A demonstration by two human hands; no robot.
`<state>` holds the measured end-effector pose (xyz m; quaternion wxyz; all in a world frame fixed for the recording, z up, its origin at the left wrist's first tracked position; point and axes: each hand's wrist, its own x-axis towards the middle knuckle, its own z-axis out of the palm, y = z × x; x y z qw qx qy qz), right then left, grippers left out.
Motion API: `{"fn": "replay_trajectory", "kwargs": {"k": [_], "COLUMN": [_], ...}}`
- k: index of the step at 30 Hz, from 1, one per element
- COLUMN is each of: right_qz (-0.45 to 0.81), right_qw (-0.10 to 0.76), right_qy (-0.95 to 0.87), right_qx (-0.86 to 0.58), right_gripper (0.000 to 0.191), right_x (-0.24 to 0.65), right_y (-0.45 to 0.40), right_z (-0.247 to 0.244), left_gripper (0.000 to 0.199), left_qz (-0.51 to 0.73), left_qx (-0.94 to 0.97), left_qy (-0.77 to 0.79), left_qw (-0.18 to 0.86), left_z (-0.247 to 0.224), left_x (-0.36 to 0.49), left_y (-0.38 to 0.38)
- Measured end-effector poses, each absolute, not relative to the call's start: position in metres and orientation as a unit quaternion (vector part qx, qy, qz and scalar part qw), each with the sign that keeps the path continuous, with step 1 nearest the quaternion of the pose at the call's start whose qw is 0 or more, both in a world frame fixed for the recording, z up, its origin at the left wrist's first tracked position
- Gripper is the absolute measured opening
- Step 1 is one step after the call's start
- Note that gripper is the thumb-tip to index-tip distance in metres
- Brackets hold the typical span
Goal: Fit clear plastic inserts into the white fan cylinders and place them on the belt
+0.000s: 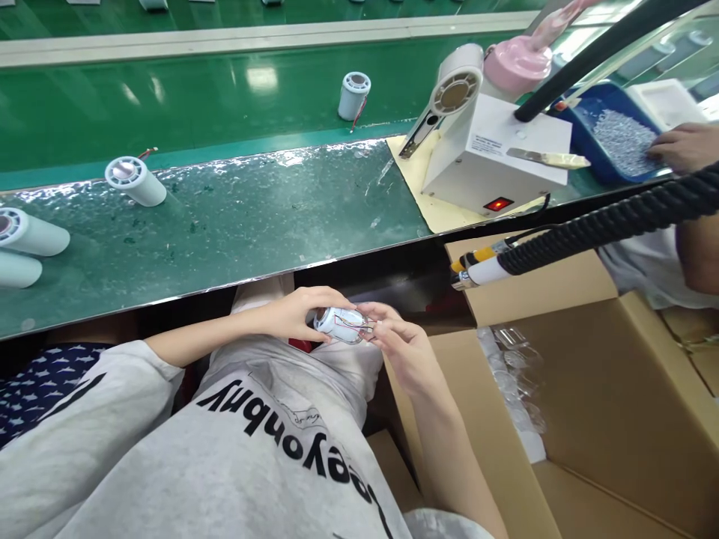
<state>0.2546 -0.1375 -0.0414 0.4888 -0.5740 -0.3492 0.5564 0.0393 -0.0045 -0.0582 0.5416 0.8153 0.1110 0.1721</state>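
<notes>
Above my lap, my left hand (303,314) is wrapped round a pale blue cylindrical fan housing (340,323), which lies tilted on its side. Thin dark and red wires (355,325) run along the housing toward its right end. There my right hand (401,340) pinches the wires between thumb and fingers. What looks like a clear plastic edge shows at that end, but my fingertips partly cover it. On the bench stand similar pale blue housings, one (135,181) at the left and one (354,96) farther back, each with a short wire.
A white box device (499,153) with a red lit switch sits on the bench's right. A screwdriver (477,273) on a black coiled hose hangs before it. An open carton (607,374) holds clear plastic parts. Another person's hand (685,147) reaches into a blue tray (589,142).
</notes>
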Motion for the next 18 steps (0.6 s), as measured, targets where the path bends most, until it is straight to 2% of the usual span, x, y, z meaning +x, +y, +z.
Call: {"fn": "replay_trajectory", "kwargs": {"k": [2,7,9,16,18], "right_qz": [0.512,0.304,0.269,0.462,0.467], "right_qw": [0.493,0.457,0.455,0.517,0.521], "right_qy": [-0.386,-0.538,-0.556,-0.442,-0.459], "right_qx": [-0.588,-0.640,-0.641,-0.570,-0.548], "right_gripper": [0.040,0.020,0.016,0.037,0.030], "right_x": [0.249,0.228,0.225,0.251,0.255], "right_y": [-0.140,-0.147,-0.147,-0.142,-0.141], "right_z": [-0.044,-0.043,-0.043,-0.047,-0.048], "left_gripper": [0.057,0.056,0.055,0.057,0.061], "left_qz": [0.181,0.209,0.212,0.199,0.189], "left_qx": [0.809,0.798,0.795,0.769,0.728], "left_qy": [0.128,0.149,0.158,0.157,0.191], "left_qw": [0.545,0.546,0.546,0.586,0.630], "left_z": [-0.058,-0.059,-0.059,-0.058,-0.056], "left_x": [0.040,0.042,0.042,0.040,0.039], "left_y": [-0.008,-0.015,-0.016,-0.012,-0.013]}}
